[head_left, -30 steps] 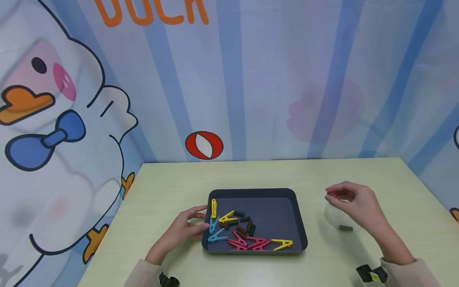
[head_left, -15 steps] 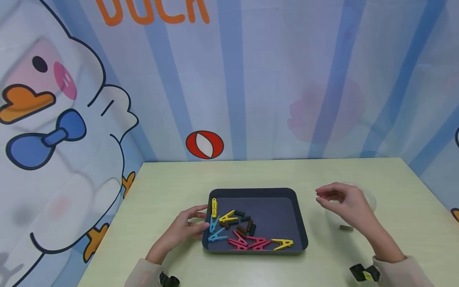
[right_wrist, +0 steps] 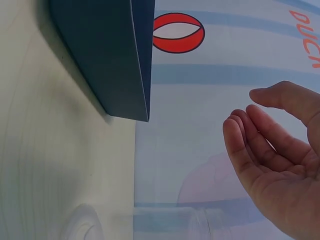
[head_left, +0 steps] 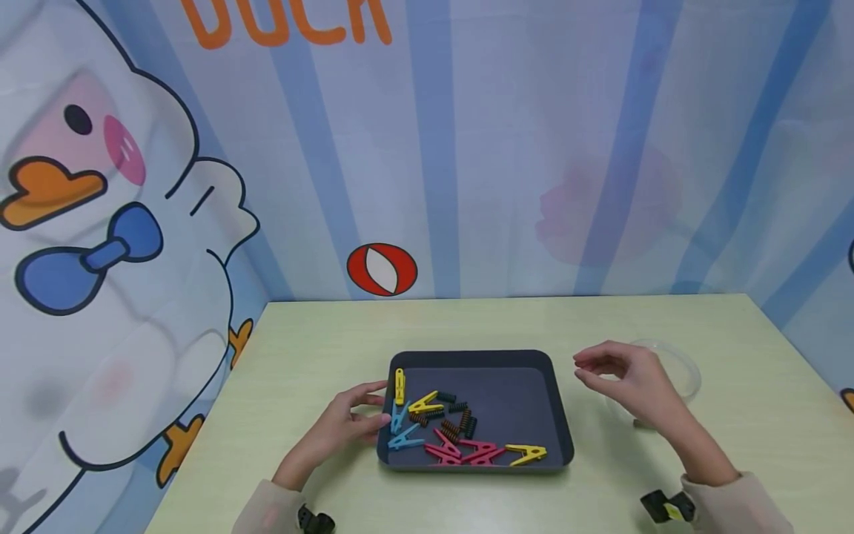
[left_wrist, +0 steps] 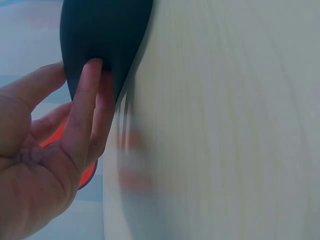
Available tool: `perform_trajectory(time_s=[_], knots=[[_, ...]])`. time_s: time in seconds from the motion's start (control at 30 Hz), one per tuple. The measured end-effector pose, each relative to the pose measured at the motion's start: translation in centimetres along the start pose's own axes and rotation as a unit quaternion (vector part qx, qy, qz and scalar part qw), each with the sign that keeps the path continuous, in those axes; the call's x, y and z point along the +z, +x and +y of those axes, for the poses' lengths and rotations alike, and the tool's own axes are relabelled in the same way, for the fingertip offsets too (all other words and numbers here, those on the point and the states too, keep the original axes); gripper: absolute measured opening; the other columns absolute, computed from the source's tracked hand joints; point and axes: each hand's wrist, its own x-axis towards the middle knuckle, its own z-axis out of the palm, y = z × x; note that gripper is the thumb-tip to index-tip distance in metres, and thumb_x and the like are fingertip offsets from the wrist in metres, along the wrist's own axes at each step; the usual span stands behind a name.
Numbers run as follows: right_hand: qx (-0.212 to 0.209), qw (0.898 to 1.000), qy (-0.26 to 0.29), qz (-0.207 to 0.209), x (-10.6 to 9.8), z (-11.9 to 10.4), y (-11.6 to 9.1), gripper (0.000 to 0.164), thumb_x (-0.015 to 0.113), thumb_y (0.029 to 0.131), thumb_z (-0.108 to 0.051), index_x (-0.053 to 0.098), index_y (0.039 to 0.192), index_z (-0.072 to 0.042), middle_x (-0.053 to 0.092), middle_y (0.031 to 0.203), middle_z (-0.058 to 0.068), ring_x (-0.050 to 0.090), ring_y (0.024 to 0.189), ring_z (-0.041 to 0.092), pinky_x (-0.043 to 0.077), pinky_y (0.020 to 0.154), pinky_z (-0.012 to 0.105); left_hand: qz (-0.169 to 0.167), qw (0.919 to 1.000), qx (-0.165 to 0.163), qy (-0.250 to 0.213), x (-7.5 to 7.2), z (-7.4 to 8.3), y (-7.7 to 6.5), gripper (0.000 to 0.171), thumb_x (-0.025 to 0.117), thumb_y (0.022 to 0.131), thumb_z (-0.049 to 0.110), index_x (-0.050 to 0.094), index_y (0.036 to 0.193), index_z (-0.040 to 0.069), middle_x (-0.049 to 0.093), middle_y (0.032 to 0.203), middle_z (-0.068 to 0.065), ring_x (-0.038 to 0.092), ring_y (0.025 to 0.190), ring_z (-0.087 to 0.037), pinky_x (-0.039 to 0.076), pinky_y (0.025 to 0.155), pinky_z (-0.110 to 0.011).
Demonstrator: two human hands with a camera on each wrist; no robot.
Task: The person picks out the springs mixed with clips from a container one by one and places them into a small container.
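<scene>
My left hand touches the left wall of a dark grey tray, its fairly straight fingers against the outside near the rim. The left wrist view shows those fingertips on the tray wall. Inside lie yellow clothespins, blue clothespins, pink clothespins and several dark and brown coil springs. Off the tray's right side, my right hand hovers above the table, fingers bent loosely and the thumb apart from them. Nothing shows between them in the right wrist view.
Behind my right hand stands a clear round container, partly hidden. A small dark piece shows at its base; whether inside or beside it, I cannot tell. The pale table ends at a printed cloth backdrop.
My right hand has drifted left from over the clear container toward the tray, exposing more of the container's rim. The left hand and the tray's contents have stayed put.
</scene>
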Motion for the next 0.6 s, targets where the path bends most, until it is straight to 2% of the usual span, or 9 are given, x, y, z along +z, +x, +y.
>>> perform_trajectory(time_s=[0.6], knots=[[0.012,0.999,0.030,-0.030,1.6,-0.3,0.5,0.021,0.076,0.089,-0.006,0.071,0.108,0.001,0.071,0.102,0.010,0.067,0.084,0.013,0.058,0.073,0.027,0.002,1.0000,0.006,0.004,-0.1,-0.2,0.0,0.062,0.069,0.095,0.009,0.042,0.149,0.001,0.056,0.130,-0.028,0.070,0.084,-0.029,0.061,0.070,-0.041]])
